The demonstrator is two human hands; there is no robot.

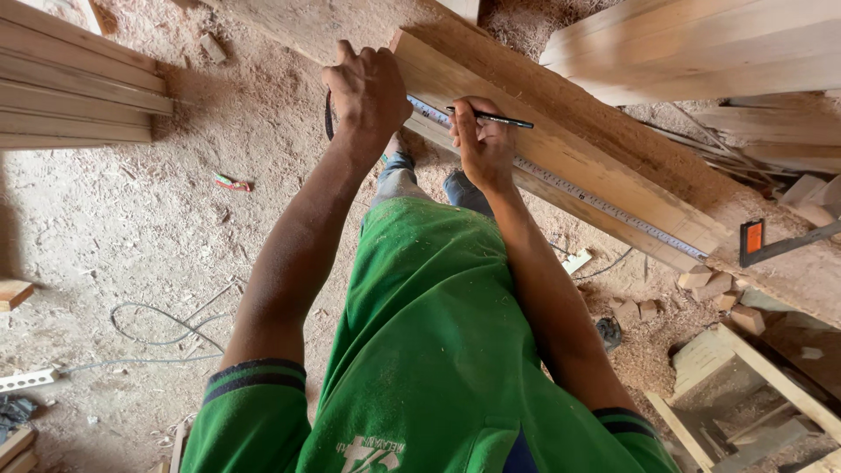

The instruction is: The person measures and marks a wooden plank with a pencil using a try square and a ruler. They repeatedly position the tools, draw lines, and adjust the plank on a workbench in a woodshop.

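A long wooden plank runs diagonally from the top centre to the right. A steel tape measure blade lies stretched along its near edge. My left hand presses down on the plank's end, over the tape's start. My right hand grips a black pen, its tip at the tape on the plank. My green shirt fills the lower middle.
Stacked planks lie at the left and more boards at the top right. A square with an orange part rests on the plank's right end. Sawdust covers the floor, with a grey cable, a power strip and wood offcuts.
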